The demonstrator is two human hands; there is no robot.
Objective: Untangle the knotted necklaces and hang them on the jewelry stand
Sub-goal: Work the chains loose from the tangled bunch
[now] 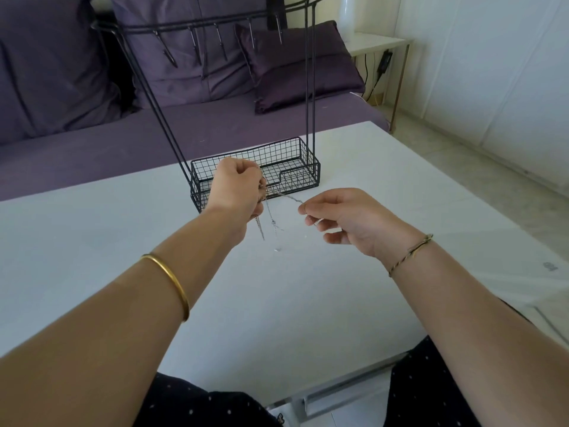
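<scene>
**While both hands hold the tangle, the hooks stand bare beyond it**

Obs. 1: Nearest me is the white tabletop [277, 303], with both forearms reaching out over it. A plain gold bangle [172, 282] is on the left forearm and a braided cord bracelet [412, 251] on the right wrist.

Obs. 2: The left hand [237, 186] is raised, its fingers curled round a bunch of the thin silver necklace chains [286, 197]. The right hand [341, 217] sits lower and pinches one strand between thumb and forefinger, the other fingers loosely curled beneath.

Obs. 3, key relation: The pinched strand runs taut from left hand to right hand, roughly crosswise to my view and sloping down toward the right. Loose lengths hang from the left hand toward the table. A small glint lies on the table below them; I cannot tell what it is. The knot itself is too fine to locate; I judge it sits at or near the left fingers.

Obs. 4: The black wire jewelry stand [309, 87] is just behind the left hand, whose knuckles overlap its mesh basket in view. Its hooks [197, 41] sit high on the crossbar and carry nothing. The left hand is nearer the stand; a hanging move means lifting up and away over the basket.

Obs. 5: Farthest back are purple sofa cushions [295, 72].
</scene>
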